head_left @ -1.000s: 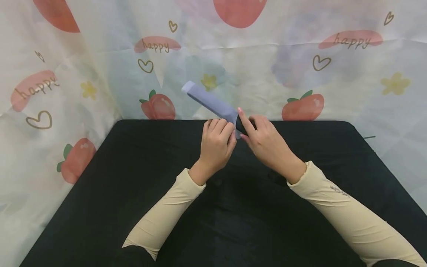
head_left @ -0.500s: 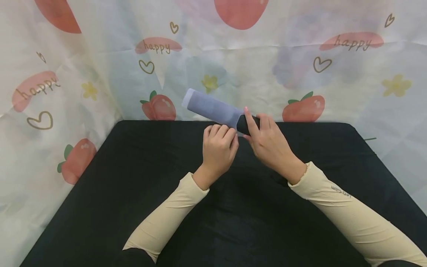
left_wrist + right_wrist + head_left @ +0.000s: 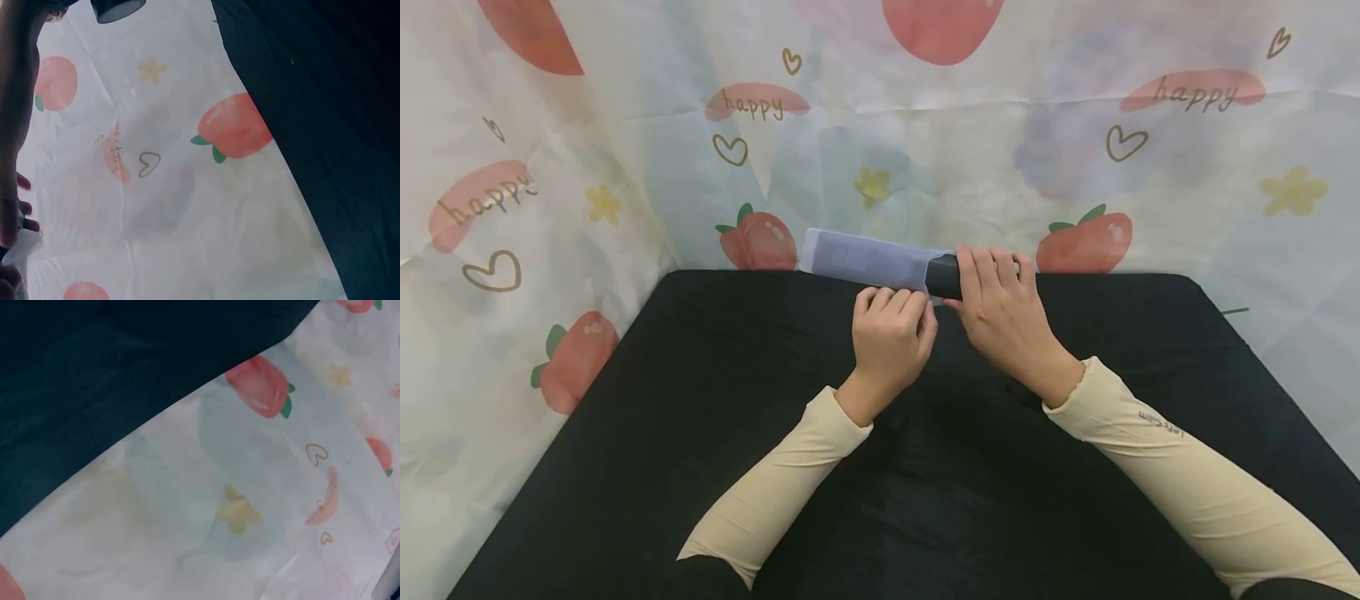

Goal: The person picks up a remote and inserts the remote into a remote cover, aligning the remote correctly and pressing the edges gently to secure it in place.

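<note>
A long flat black object lies inside a frosted translucent plastic sleeve, its bare end sticking out on the right. Its exact kind is hidden by the sleeve. My right hand grips that bare end, fingers over the top and thumb below. The curled fingers of my left hand pinch the lower edge of the sleeve near its open mouth. Both hands hold it over the far side of the table, nearly level. In the left wrist view, part of the whitish sleeve shows at the left edge.
A black cloth covers the table, whose far edge runs just behind the hands. Behind and to the left hangs a pale curtain printed with red fruit, hearts and the word "happy".
The sleeved object has swung from a steep slant to nearly level, its broad face turned toward me. My right forefinger, pointing up before, now lies over the black end with the others.
</note>
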Demonstrator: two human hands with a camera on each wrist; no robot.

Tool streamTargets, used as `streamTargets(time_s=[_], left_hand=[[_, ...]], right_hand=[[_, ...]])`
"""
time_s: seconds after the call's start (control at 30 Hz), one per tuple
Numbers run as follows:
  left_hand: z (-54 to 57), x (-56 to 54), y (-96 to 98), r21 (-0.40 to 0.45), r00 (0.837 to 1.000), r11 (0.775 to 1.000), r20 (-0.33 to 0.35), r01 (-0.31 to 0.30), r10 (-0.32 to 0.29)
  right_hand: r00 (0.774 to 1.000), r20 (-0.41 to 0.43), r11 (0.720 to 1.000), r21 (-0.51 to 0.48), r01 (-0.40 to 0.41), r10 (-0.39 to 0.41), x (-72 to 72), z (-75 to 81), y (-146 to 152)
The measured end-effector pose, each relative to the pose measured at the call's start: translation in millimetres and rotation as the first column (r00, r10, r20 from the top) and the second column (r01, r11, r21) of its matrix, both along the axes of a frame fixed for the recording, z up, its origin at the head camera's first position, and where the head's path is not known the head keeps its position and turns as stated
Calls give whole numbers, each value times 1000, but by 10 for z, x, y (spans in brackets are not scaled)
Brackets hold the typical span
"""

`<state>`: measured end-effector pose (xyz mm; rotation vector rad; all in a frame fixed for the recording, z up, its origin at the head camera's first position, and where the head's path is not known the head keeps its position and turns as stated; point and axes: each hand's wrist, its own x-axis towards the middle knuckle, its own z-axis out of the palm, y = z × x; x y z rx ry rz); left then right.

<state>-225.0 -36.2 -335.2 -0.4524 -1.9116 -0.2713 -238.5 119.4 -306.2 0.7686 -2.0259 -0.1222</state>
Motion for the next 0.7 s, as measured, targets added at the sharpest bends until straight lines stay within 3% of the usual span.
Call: streamTargets(time_s=[0.4,0.53,0.7], left_hand=[[6,-3,30,-62,994,993,-45,100,-103],[16,2,-29,-81,993,993,-63,92,-97],[8,14,-122,-118,995,991,-73,62,-71]], right_hand=[[986,147,994,-92,-60,73,42,-27,-49],[979,170,993,-68,-101,111,23,15,-14],[961,174,976,-77,-204,214,2,88,102]])
